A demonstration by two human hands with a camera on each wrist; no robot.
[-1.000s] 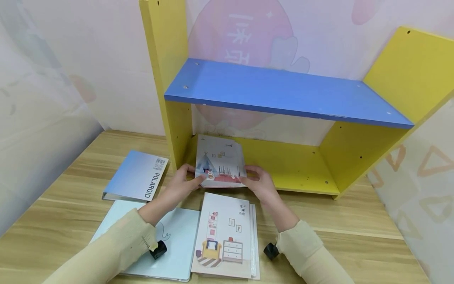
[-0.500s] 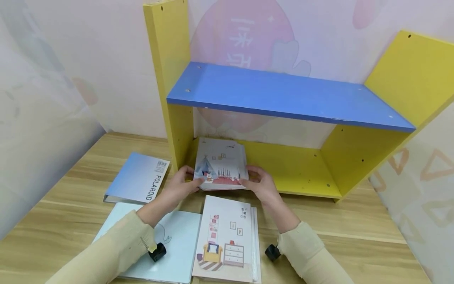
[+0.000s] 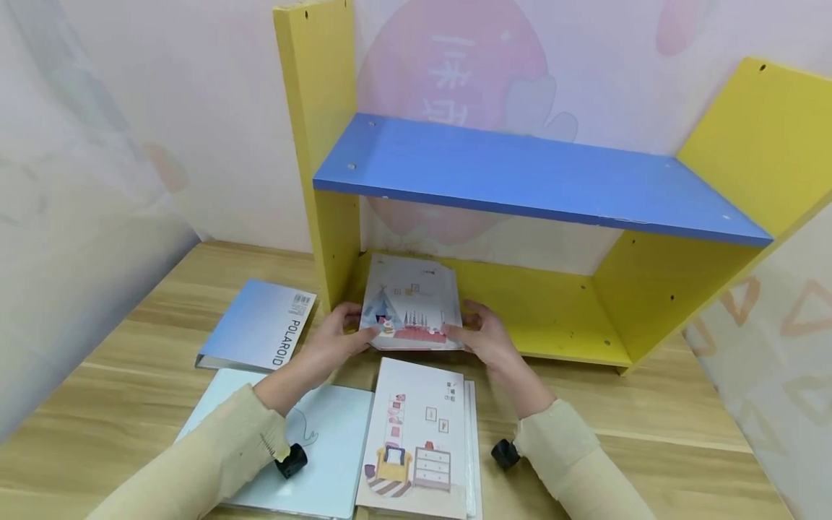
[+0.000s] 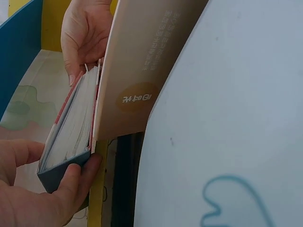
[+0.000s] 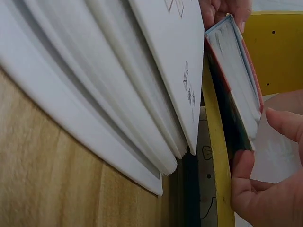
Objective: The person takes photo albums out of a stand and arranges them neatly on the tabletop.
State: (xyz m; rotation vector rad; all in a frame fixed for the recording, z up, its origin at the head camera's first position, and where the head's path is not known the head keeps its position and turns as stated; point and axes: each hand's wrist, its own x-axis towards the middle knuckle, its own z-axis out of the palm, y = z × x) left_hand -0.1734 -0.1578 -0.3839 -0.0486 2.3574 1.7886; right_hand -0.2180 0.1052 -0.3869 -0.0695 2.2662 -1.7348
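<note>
A thick photo album with a tent picture on its cover lies flat at the left of the lower yellow shelf, its near edge by the shelf's front. My left hand grips its left near corner, thumb on top and fingers beneath, as the left wrist view shows on the album's spine. Across from it, my right hand pinches the right near corner the same way. The right wrist view shows the page edges between the fingers and thumb.
A yellow bookshelf with a blue upper board stands against the wall. On the wooden table lie a blue POLAROID album, a pale blue album under my left forearm, and a white album with a furniture picture.
The head view has shifted slightly, so everything sits a little further right and lower. Both hands keep hold of the photo album, which shows hardly any movement on the shelf.
</note>
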